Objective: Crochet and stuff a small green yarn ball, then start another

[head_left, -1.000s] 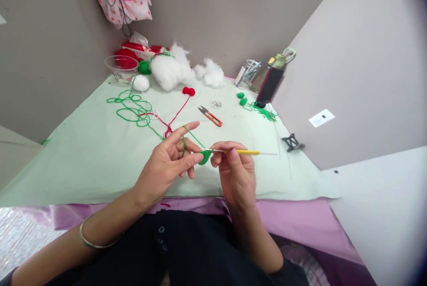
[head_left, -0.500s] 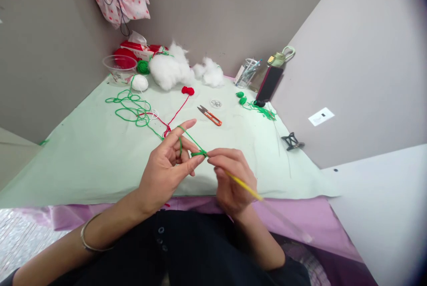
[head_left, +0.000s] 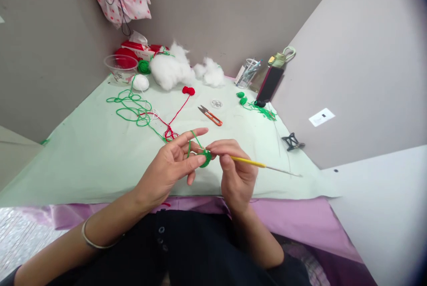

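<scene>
Between thumb and fingers, my left hand (head_left: 173,161) pinches a small green crochet piece (head_left: 206,159). Green yarn (head_left: 196,138) runs from the piece up over the raised index finger and around the other fingers. My right hand (head_left: 237,168) grips a crochet hook (head_left: 248,161) with a yellow handle and metal ends. The hook's left tip is at the top edge of the green piece, partly hidden by fingers; its other end points right. Loose loops of green yarn (head_left: 130,109) lie on the table behind my left hand, beside tangled red yarn (head_left: 171,134).
Orange-handled thread snips (head_left: 211,116) lie beyond my hands, near a small round dish (head_left: 216,104) and a red crocheted piece (head_left: 188,91). White stuffing (head_left: 170,70), a white yarn ball (head_left: 140,82) and a clear tub (head_left: 120,74) stand behind. At right are a phone (head_left: 270,83) and green scraps (head_left: 265,111).
My left hand has shifted slightly right and turned the green piece, so its face now shows. The hook has swung from a downward slant to nearly level.
</scene>
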Action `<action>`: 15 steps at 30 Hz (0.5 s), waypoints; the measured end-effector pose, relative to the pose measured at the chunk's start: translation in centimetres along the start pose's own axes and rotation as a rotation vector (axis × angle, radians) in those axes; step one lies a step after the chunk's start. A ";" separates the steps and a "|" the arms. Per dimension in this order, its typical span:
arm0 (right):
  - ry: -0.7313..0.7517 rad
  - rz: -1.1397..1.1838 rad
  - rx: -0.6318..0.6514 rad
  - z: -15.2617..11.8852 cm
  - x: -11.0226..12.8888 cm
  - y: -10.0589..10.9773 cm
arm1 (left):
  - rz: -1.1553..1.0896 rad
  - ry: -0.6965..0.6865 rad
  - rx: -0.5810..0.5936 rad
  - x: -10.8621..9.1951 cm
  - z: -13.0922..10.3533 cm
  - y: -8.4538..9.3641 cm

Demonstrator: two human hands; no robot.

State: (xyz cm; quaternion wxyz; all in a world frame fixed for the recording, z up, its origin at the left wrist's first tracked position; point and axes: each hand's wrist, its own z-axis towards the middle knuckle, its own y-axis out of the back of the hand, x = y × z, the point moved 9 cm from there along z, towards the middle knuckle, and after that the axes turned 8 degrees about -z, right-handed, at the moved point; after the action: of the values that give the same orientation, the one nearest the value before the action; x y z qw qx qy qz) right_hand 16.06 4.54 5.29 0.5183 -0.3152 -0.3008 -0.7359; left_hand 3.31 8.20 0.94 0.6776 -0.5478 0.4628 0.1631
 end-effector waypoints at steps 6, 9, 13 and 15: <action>0.050 0.000 0.017 -0.5 0.2 -0.1 | 0.045 0.016 -0.012 0.3 -0.1 0.4; -0.015 0.177 0.044 -0.3 -0.6 -0.2 | -0.022 0.095 0.030 0.6 0.0 0.0; -0.188 0.387 0.063 0.2 -2.2 -0.3 | -0.152 0.201 0.117 1.0 -0.1 -0.8; -0.255 0.435 0.066 0.4 -2.7 -0.2 | -0.184 0.246 0.148 1.3 -0.2 -1.0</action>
State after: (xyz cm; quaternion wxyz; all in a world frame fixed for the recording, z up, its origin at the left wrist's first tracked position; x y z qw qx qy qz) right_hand 16.62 6.44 3.46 0.6323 -0.4456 -0.3129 -0.5511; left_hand 4.63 7.28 0.52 0.6664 -0.5522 0.5009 -0.0028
